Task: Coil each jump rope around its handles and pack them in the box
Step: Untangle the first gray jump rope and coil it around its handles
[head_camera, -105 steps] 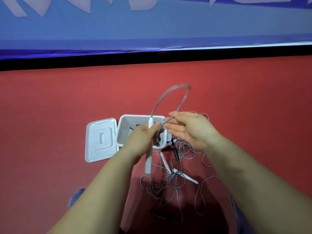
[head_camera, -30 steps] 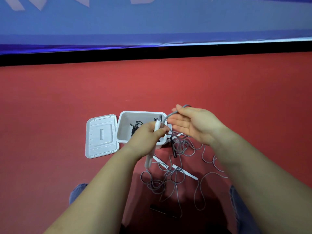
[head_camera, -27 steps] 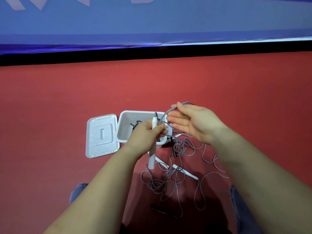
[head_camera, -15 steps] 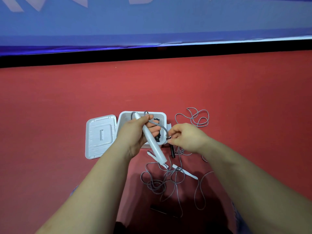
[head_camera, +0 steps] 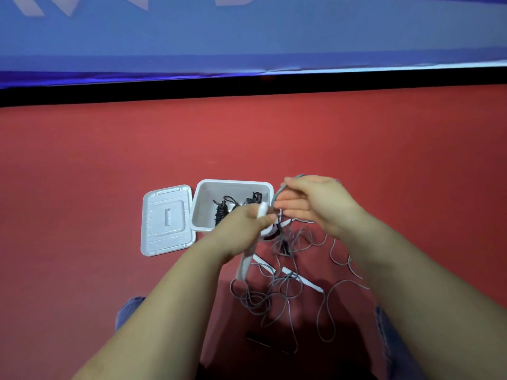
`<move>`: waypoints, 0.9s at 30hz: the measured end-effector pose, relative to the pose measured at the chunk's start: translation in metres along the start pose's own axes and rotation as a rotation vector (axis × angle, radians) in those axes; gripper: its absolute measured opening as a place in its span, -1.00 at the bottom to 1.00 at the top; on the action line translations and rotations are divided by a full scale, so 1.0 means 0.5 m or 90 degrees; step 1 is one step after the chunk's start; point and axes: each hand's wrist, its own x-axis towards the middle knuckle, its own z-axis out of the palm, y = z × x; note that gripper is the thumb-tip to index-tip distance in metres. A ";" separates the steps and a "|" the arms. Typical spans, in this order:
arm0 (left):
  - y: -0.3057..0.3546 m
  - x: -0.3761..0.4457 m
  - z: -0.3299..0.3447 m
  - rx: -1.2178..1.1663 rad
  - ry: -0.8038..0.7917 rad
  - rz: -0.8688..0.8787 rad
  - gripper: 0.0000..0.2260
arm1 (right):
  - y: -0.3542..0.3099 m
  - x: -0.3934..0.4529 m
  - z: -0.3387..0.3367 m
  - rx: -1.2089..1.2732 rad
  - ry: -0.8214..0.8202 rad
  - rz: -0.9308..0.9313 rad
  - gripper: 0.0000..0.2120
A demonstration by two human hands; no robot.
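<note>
A white jump rope handle (head_camera: 249,244) is gripped in the left hand (head_camera: 241,223), whose fingers are curled round its upper part; the handle's top end is seen above the thumb and its lower end hangs down towards the floor. From the top of the handle a grey cord (head_camera: 277,192) is arched up and over to the right hand (head_camera: 315,201). The cord is pinched at the top of that hand, between the thumb and the forefinger as far as can be told, while the other fingers are held nearly straight, pointing left. Both hands are blurred.

Below the hands, the rest of the grey cord is spread on the floor as a loose tangle (head_camera: 285,289), in which two more white handles (head_camera: 301,279) are laid at a slant. A small dark handle (head_camera: 284,246) is seen just under the hands, and another dark piece (head_camera: 267,344) lies near the lower edge of the tangle.

The white box (head_camera: 203,204) is set on the floor just behind the left hand, open, and black coiled ropes (head_camera: 222,211) are held inside it. Its lid (head_camera: 167,219) is laid flat just beside it on the left. Everything rests on a red floor (head_camera: 82,174), bounded at the far side by a black strip (head_camera: 247,87) and a blue banner (head_camera: 247,31). Knees in blue denim (head_camera: 127,309) are visible at the bottom.
</note>
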 end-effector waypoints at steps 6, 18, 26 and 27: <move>0.009 0.000 0.010 -0.091 0.008 0.017 -0.84 | -0.007 0.001 -0.003 0.098 -0.001 0.009 -0.88; 0.036 0.004 -0.022 -0.601 0.178 -0.096 -0.81 | 0.057 0.012 -0.013 -0.635 -0.106 -0.063 -0.82; 0.012 0.003 -0.015 -0.194 0.114 -0.021 -0.87 | 0.030 0.013 -0.009 -0.260 -0.038 0.003 -0.87; 0.008 -0.001 -0.010 -0.098 0.075 -0.013 -0.87 | 0.023 0.013 -0.010 -0.197 -0.030 0.011 -0.88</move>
